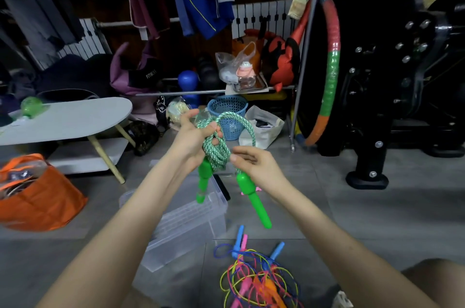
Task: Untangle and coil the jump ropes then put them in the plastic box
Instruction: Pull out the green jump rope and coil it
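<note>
Coiling the green jump rope (218,155), nearly done by the look of it, in mid-air above the clear plastic box (191,222) on the floor. Grips the bundled loops with the left hand (192,136), fingers (215,143) curled round them, 1 green handle (203,177) dangling below. Pinches the last strand with the right hand (254,164) just above the 2nd handle (254,203). Next, likely: wrap in that final loop, then lower into the box. Leaves the tangle of thin coloured ropes (259,277) untouched on the near floor.
</note>
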A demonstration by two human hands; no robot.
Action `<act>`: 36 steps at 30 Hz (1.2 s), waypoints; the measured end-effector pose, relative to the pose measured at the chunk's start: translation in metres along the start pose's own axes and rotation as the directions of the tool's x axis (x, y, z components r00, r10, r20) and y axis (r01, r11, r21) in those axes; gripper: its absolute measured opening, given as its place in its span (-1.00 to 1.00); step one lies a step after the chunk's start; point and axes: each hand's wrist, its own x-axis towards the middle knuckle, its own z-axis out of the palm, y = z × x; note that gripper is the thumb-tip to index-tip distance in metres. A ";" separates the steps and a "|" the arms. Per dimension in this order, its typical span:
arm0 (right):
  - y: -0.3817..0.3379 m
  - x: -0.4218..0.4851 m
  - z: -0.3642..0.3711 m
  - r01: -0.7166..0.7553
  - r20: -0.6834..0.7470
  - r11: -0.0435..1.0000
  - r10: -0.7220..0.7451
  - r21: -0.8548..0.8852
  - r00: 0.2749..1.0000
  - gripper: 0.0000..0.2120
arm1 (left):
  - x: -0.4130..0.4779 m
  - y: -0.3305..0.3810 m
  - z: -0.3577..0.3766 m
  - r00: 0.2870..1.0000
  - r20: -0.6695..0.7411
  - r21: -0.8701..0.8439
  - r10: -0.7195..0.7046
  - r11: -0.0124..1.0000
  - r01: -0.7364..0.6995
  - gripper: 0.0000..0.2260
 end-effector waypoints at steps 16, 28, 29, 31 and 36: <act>0.026 -0.007 -0.053 -0.269 -0.248 0.572 0.116 -0.775 0.962 -0.63 | -0.009 -0.018 -0.032 0.975 0.220 0.349 -0.015 0.935 -0.064 -0.49; 0.035 -0.002 -0.025 -0.187 0.282 0.980 0.163 0.063 0.946 -0.59 | -0.030 -0.003 -0.012 0.863 0.480 0.043 -0.157 0.987 0.155 -0.48; 0.040 -0.007 -0.024 -0.222 0.290 0.970 0.186 0.096 0.939 -0.53 | -0.030 -0.002 -0.014 0.866 0.475 0.017 -0.158 0.985 0.171 -0.49; 0.050 -0.019 -0.023 -0.267 0.319 0.953 0.210 0.147 0.924 -0.57 | -0.028 0.000 -0.018 0.875 0.456 -0.012 -0.161 0.982 0.187 -0.51; 0.067 -0.038 -0.014 -0.242 0.501 0.967 0.175 0.073 0.848 -0.70 | -0.022 0.005 -0.027 0.909 0.385 -0.077 -0.163 0.975 0.207 -0.56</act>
